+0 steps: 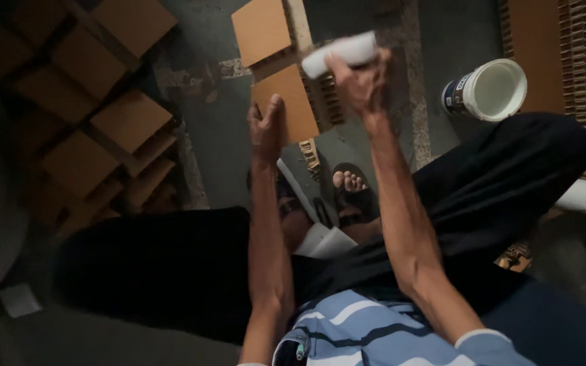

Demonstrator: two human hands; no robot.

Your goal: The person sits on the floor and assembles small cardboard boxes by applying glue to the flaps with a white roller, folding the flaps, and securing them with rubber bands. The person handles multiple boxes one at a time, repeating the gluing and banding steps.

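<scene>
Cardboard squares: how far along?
Done: brown squares lie spread on the floor rack. In hand: left hand steadies a cardboard square while the right hand presses a white tube to it. Left: cannot tell; a white bucket stands nearby.

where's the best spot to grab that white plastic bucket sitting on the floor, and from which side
Probably the rim of the white plastic bucket, from the side of its open mouth. No handle can be made out, and the round wall looks too wide for one hand. The right hand is nearer but holds a white tube; the left hand rests on a flat brown cardboard piece.
</scene>
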